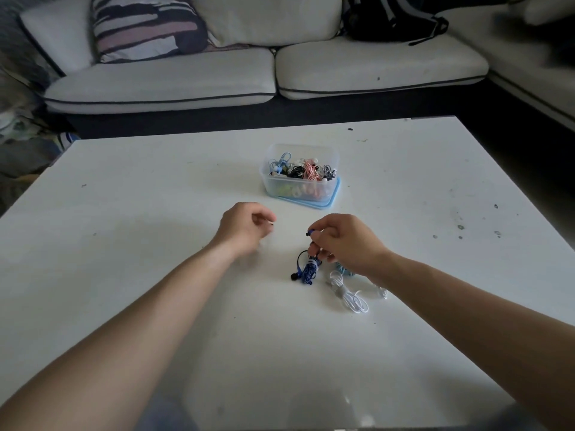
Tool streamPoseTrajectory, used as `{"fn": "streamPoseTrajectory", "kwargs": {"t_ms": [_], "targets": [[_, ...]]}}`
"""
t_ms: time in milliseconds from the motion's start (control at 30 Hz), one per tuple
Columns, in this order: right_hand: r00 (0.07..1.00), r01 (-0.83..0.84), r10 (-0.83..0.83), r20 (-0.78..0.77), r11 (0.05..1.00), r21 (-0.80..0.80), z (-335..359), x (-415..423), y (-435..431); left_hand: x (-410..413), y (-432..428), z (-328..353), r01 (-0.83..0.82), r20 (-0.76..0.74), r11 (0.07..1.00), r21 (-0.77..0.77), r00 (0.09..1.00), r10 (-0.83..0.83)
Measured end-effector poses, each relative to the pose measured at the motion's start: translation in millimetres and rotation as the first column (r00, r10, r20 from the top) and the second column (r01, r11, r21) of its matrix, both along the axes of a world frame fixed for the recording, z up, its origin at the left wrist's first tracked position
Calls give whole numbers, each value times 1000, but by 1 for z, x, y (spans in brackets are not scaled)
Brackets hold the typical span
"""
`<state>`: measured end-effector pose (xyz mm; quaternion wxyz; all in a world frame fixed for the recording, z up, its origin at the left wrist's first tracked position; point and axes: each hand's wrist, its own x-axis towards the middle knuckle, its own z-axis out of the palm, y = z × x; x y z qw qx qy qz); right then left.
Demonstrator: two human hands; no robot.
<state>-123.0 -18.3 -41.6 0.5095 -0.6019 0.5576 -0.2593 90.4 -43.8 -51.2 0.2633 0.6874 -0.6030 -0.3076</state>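
On the table (155, 213), right hand (345, 244) half-hides pinched blue earphones (309, 270).

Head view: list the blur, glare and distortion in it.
In the head view, the left hand's fingers smear with motion blur; the right hand and the dark blue wound earphone bundle it grips look sharper; the glossy white table shows glare at its near edge; the wide lens bows the white cushioned sofa; shadows are soft.

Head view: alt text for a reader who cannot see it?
The right hand pinches coiled blue earphones at a white table, the left hand curled and blurred beside it. Nearby lie white earphones; beyond stands a clear box of more earphones.
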Motion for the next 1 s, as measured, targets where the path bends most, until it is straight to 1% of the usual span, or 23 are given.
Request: {"fn": "streamPoseTrajectory", "kwargs": {"t_ms": [67,167,233,300,367,500,633,733,1000], "targets": [[998,-13,10,-65,999,-51,0,-1,0,-12,13,14,59,-236,996,60,971,-44],[994,-7,-6,-105,992,-128,-1,-1,0,-22,28,24,94,-528,985,145,849,-4],[998,35,-43,-50,989,-145,0,1,0,-25,33,28,77,-658,979,191,750,69],[996,80,-74,59,991,-108,4,2,2,-26,33,30,56,-730,972,228,671,133],[986,106,-95,136,991,-77,7,2,3,-26,32,32,60,-759,968,244,633,152],[967,112,-95,238,992,-57,11,3,6,-27,32,32,91,-777,966,243,615,137],[963,112,-91,254,992,-66,12,2,6,-25,31,34,101,-774,970,221,623,112],[965,103,-80,249,991,-81,13,1,6,-26,31,35,103,-760,973,206,643,93],[971,86,-61,231,991,-100,15,0,6,-27,32,36,103,-751,976,192,656,79]]}}
